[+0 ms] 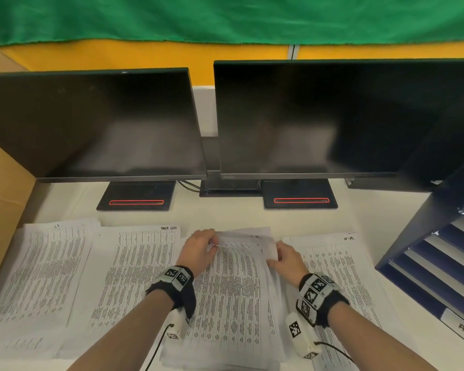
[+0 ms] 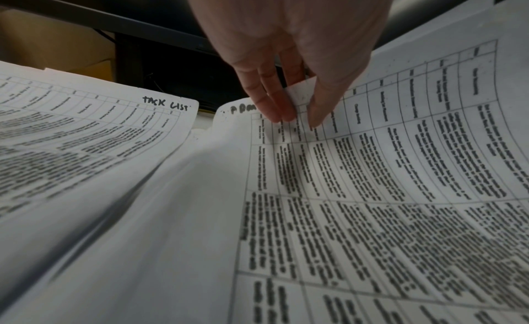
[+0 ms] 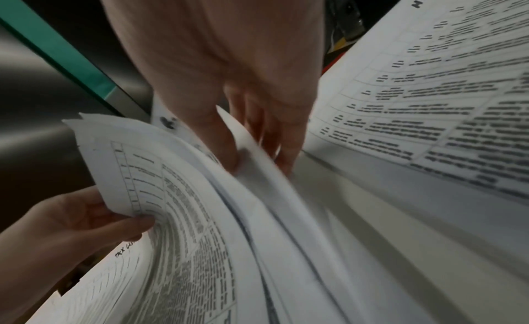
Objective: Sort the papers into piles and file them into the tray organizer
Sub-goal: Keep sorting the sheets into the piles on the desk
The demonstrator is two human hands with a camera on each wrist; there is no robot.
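Both hands pinch sheets of the middle stack (image 1: 233,290): left hand (image 1: 198,249), right hand (image 1: 287,259). Sorted piles flank that stack; the tray organizer (image 1: 437,266) to its right awaits filing.

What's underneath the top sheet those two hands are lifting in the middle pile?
More printed sheets: the left hand and right hand peel back the top sheet of the middle pile, with table-printed pages beneath. How many pages, and the desk under them, stay hidden.

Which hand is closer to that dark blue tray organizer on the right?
The right hand. It holds the middle stack's right edge, on the side towards the tray organizer; the left hand pinches the stack's far left corner, further away.
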